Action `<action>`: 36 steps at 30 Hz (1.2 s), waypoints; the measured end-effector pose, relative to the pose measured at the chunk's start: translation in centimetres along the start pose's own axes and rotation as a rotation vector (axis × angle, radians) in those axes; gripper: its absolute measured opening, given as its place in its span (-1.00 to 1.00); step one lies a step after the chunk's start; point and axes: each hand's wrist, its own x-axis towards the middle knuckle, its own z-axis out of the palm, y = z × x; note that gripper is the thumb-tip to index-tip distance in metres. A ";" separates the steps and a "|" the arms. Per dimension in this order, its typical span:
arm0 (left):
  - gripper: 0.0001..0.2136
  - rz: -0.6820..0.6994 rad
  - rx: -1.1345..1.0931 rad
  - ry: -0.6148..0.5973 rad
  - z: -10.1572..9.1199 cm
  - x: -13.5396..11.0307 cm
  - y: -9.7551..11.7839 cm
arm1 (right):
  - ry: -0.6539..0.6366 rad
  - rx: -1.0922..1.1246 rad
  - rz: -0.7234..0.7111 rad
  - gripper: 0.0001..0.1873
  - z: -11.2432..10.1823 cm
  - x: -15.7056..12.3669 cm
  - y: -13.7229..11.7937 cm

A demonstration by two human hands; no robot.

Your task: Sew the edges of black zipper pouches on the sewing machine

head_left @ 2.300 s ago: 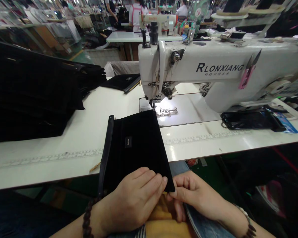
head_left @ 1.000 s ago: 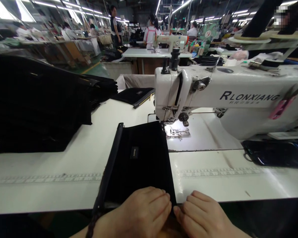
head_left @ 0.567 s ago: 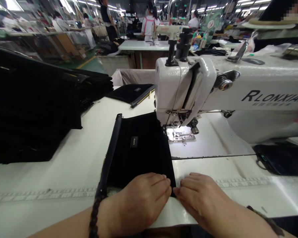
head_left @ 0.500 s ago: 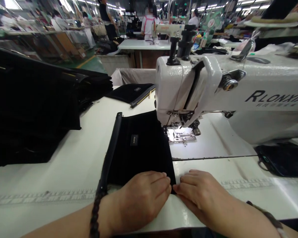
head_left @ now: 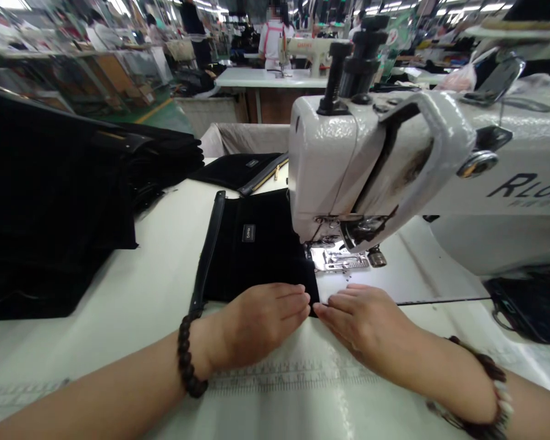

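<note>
A flat black fabric pouch (head_left: 266, 256) lies on the white sewing table, with a small label (head_left: 249, 233) on it and a dark trim strip along its left side. Its right edge runs under the presser foot (head_left: 332, 256) of the white sewing machine (head_left: 330, 159). My left hand (head_left: 261, 324) grips the pouch's near edge, fingers together on the cloth and thumb hidden. Just right of it, my right hand (head_left: 362, 318) pinches the near right corner between closed fingers. Both hands are close to each other, in front of the needle area.
A tall stack of black fabric pieces (head_left: 50, 214) rises at the left. Behind the machine head lies another black pouch (head_left: 238, 170) with a gold zipper. A printed ruler strip (head_left: 284, 376) crosses the table's front. A dark item (head_left: 531, 305) rests at the right. Other people work farther back.
Both hands have moved forward with the pouch, which has fed farther under the machine head. The view has shifted slightly, so the machine looks larger and farther right.
</note>
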 end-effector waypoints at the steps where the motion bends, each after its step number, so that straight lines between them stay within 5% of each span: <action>1: -0.70 0.007 0.004 -0.004 0.0 0.0 -0.4 | 0.023 -0.015 0.002 -0.74 0.1 0.1 0.2; 10: -0.77 0.030 0.112 -0.079 0.9 0.2 -3.8 | 0.110 -0.110 0.028 -0.70 1.5 0.4 1.9; 19: -0.87 -0.104 0.203 -0.390 1.2 1.5 -6.0 | 0.071 -0.049 0.108 -0.65 1.5 0.5 2.0; 36: -0.88 -0.170 0.221 -0.455 1.1 1.9 -6.2 | 0.076 -0.036 0.134 -0.67 1.6 0.6 2.0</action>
